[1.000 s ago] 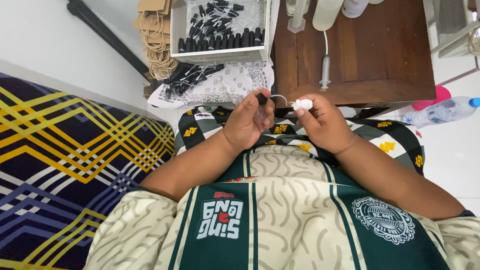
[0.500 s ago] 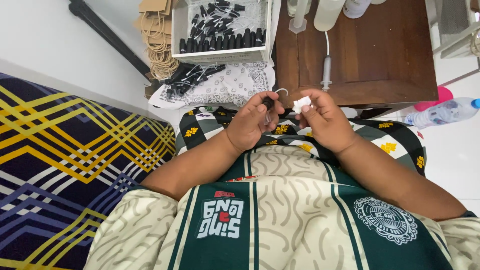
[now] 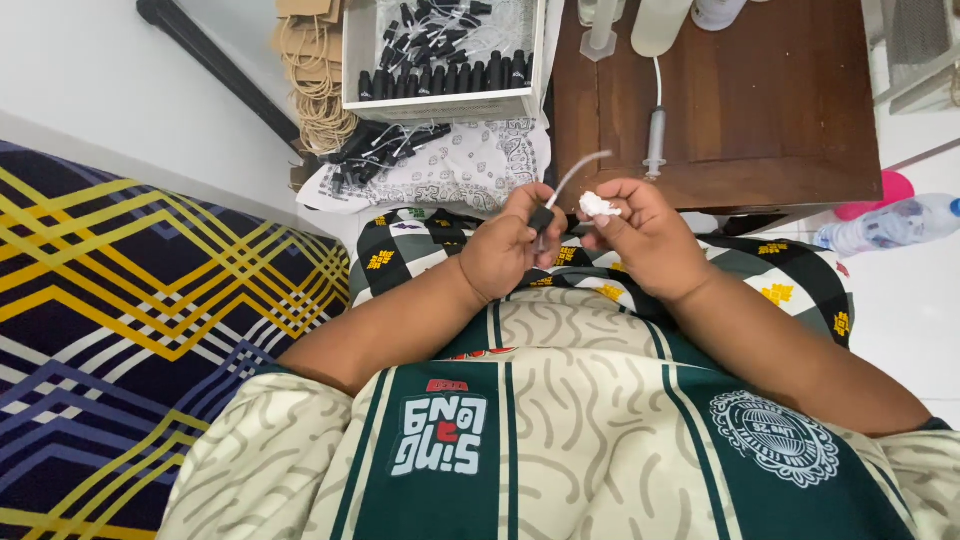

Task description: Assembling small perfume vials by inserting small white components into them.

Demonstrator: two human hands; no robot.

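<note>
Your left hand pinches a small black cap with a thin white tube, mid-frame; your right hand pinches a white wad beside it.

I see my left hand pinching a small black spray cap with a thin white tube. My right hand, just beside it, grips a crumpled white tissue near the brown wooden table.

Bright, even light; perhaps slight blur.
</note>
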